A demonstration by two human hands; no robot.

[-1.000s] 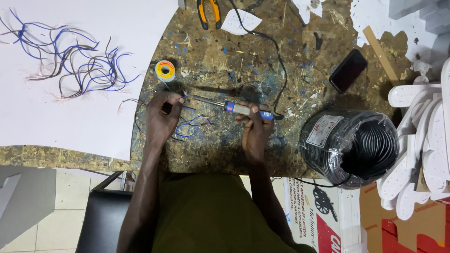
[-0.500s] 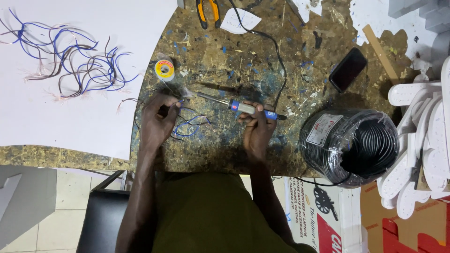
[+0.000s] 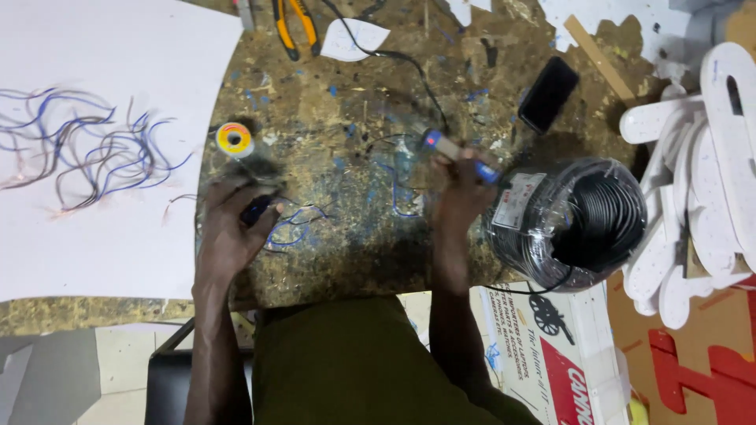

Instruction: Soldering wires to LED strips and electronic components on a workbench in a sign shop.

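Paint-spattered and scarred, the bench [image 3: 346,149] is carrying everything you are working with, its left part lying under a big white sheet [image 3: 102,236] where spare blue and brown wires [image 3: 87,153] are resting out of the way. A shrink-wrapped coil of black cable [image 3: 579,220] is sitting just beside your right hand [image 3: 461,197], which is gripping the soldering iron [image 3: 453,151] by its handle, tip pointing up-left; motion blur is hiding the tip itself. Your left hand [image 3: 232,228] is curling onto a small dark object and thin blue wires [image 3: 295,224], probably steadying them. Near it, a yellow solder spool [image 3: 235,139] is waiting; pliers [image 3: 295,27] are getting cut off at the top edge.
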